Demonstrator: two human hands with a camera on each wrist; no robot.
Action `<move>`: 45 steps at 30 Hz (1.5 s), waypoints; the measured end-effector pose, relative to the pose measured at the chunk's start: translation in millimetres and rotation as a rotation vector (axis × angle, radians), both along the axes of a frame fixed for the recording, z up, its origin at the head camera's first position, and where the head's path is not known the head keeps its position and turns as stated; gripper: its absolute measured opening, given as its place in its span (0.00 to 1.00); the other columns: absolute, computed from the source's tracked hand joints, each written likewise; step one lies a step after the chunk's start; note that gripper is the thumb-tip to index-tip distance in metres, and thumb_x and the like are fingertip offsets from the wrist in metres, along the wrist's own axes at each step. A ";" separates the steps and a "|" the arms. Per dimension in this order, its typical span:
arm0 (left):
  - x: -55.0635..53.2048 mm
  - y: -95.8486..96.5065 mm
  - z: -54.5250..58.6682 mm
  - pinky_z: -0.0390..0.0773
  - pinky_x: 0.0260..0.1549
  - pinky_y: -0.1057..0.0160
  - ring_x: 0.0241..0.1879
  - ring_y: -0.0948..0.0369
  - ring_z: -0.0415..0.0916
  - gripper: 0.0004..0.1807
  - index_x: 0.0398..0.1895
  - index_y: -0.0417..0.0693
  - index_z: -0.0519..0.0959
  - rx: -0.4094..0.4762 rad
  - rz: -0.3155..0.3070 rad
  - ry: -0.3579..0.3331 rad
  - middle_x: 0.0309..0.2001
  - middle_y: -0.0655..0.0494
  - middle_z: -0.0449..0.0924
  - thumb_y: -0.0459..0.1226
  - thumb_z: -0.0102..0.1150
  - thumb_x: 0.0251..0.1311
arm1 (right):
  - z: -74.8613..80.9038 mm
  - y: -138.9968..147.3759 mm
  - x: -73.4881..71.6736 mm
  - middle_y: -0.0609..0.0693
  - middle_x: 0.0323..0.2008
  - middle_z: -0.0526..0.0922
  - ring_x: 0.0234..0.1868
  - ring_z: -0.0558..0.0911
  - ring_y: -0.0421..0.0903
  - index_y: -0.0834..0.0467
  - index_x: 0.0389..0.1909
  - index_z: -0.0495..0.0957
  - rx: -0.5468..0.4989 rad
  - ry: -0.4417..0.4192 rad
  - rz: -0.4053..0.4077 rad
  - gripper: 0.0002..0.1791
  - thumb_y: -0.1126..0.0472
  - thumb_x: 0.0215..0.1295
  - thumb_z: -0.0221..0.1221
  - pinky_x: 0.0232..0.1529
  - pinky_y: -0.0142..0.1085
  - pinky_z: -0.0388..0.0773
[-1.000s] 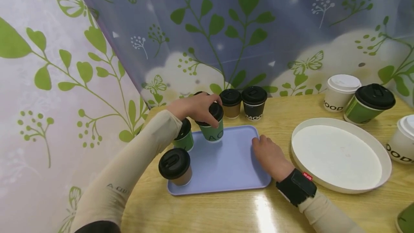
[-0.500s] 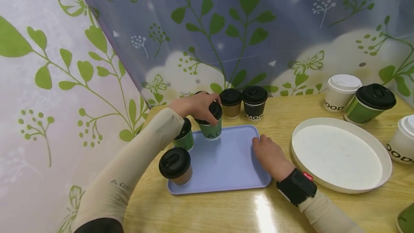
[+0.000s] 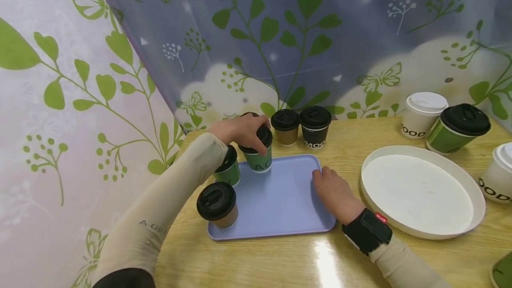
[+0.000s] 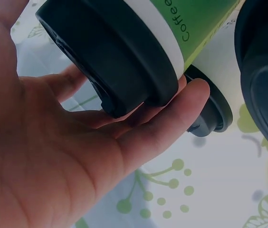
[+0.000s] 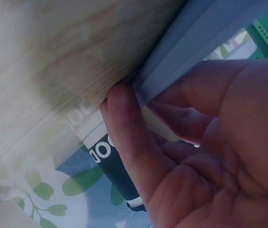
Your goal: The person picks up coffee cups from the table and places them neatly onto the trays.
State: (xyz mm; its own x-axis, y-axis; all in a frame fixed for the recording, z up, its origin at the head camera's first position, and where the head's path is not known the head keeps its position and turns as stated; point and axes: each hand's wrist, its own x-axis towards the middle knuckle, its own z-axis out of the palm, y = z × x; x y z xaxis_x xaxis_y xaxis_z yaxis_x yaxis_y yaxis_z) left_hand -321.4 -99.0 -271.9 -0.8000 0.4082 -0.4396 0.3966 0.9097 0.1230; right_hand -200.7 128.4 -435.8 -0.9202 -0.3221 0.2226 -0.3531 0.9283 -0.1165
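Observation:
My left hand (image 3: 246, 133) reaches over the lavender tray (image 3: 286, 199) and grips a green paper coffee cup (image 3: 260, 162) from above, fingers and thumb around its black lid. The left wrist view shows that lid (image 4: 110, 52) between the curved fingers. Left of this cup, a smaller green cup (image 3: 229, 175) with a black lid stands on the tray. A brown cup (image 3: 226, 219) with a black lid is at the tray's front left corner. My right hand (image 3: 335, 194) holds the tray's right rim (image 5: 172, 52), thumb and fingertips at the edge.
Behind the tray stand a brown cup (image 3: 287, 136) and a black cup (image 3: 314, 134); another black lid (image 3: 249, 114) is mostly hidden behind my left hand. To the right lie a round white tray (image 3: 416, 190), a white cup (image 3: 418, 119), a green cup (image 3: 448, 137) and another white cup (image 3: 498, 179).
My left hand has shifted slightly to the left with the green coffee cup in its grip. The right hand stays on the tray's rim.

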 end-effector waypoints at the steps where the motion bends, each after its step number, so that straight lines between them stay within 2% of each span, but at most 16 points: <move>1: 0.2 0.4 -0.4 0.72 0.58 0.46 0.64 0.51 0.67 0.42 0.75 0.66 0.62 -0.007 0.001 -0.004 0.74 0.47 0.59 0.56 0.70 0.59 | 0.4 -0.2 0.0 0.64 0.32 0.73 0.31 0.78 0.57 0.72 0.42 0.74 0.001 -0.010 -0.001 0.04 0.77 0.69 0.55 0.27 0.49 0.80; 7: 2.3 0.6 -1.4 0.70 0.60 0.44 0.68 0.50 0.64 0.42 0.75 0.68 0.62 -0.022 0.002 -0.013 0.76 0.48 0.56 0.57 0.70 0.58 | 2.8 -0.7 -0.3 0.65 0.35 0.74 0.33 0.78 0.57 0.72 0.45 0.75 0.014 -0.077 -0.009 0.06 0.77 0.70 0.55 0.30 0.49 0.81; 16: 3.4 -0.9 -1.5 0.71 0.59 0.45 0.65 0.51 0.65 0.40 0.72 0.67 0.64 -0.010 0.008 -0.011 0.74 0.48 0.59 0.56 0.71 0.59 | 2.7 -0.6 0.7 0.64 0.33 0.73 0.31 0.77 0.57 0.72 0.43 0.74 0.013 -0.029 0.000 0.04 0.77 0.69 0.55 0.28 0.48 0.80; 28: 3.7 1.1 -8.1 0.72 0.58 0.45 0.63 0.51 0.67 0.39 0.72 0.67 0.65 0.003 0.004 -0.027 0.74 0.46 0.58 0.55 0.71 0.58 | 2.9 -0.2 0.0 0.65 0.34 0.73 0.32 0.77 0.57 0.72 0.44 0.74 0.005 -0.058 -0.004 0.05 0.77 0.70 0.54 0.28 0.49 0.81; 34: 1.9 0.8 -9.6 0.72 0.58 0.47 0.64 0.52 0.67 0.40 0.72 0.65 0.65 -0.002 -0.019 -0.029 0.72 0.47 0.61 0.55 0.71 0.58 | 2.2 0.7 -1.3 0.65 0.34 0.73 0.32 0.77 0.57 0.72 0.44 0.74 0.010 -0.059 -0.006 0.05 0.77 0.70 0.54 0.28 0.48 0.81; 45: 3.3 2.5 -12.6 0.73 0.57 0.47 0.63 0.53 0.67 0.40 0.71 0.66 0.65 -0.019 -0.028 -0.027 0.72 0.47 0.62 0.56 0.71 0.58 | 2.1 0.5 -0.8 0.64 0.33 0.73 0.31 0.77 0.57 0.72 0.43 0.74 0.014 -0.033 0.003 0.04 0.77 0.69 0.55 0.28 0.48 0.80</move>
State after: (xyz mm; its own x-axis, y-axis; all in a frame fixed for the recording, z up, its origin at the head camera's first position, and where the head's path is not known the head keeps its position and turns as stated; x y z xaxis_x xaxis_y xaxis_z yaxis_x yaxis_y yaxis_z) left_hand -318.1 -96.5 -284.5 -0.7758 0.4219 -0.4691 0.4190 0.9005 0.1169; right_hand -201.5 128.8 -433.7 -0.9260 -0.3277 0.1875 -0.3520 0.9289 -0.1148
